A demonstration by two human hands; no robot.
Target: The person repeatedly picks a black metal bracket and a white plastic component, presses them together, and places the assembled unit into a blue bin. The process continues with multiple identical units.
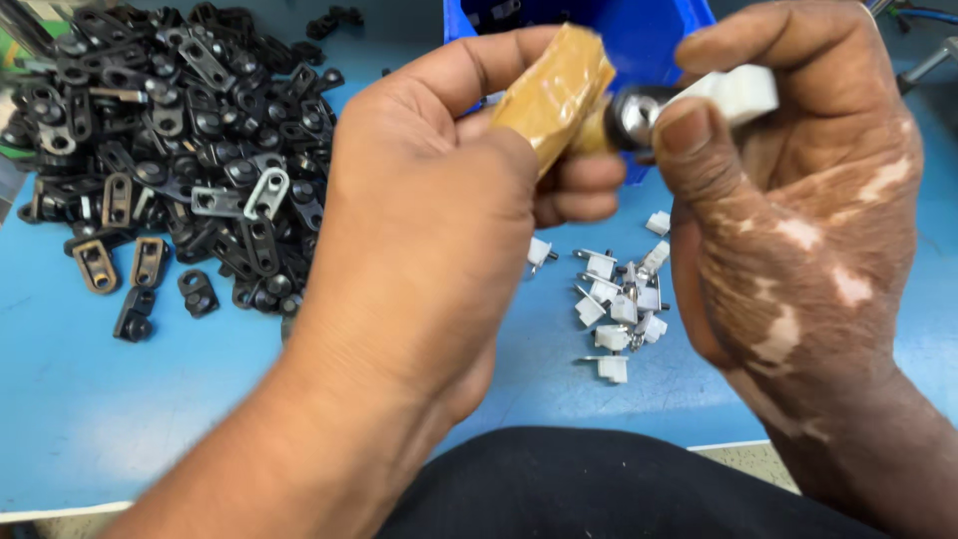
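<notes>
A dark-clothed lap [599,484] fills the bottom edge, closest to the viewer. Just above it two bare hands meet over a blue table [120,399]. The left hand [429,230], at about 9 o'clock from centre, has its fingers curled tight around a tan, tape-wrapped handle [559,90]. The right hand [798,220], at 3 o'clock, pinches a white plastic piece [743,92] between thumb and fingers, pressed against a round dark metal part [631,115] at the handle's end, so the two hands touch through these parts at 12 o'clock.

Beyond the hands, at centre, a small cluster of white plastic pieces with metal pins [619,309] lies loose on the table. At 10 o'clock sits a large heap of black metal brackets [180,150]. A blue bin [649,30] stands farthest away, at 12 o'clock.

Judging by the loose heaps, one piece is in hand and many more appear unhandled.
</notes>
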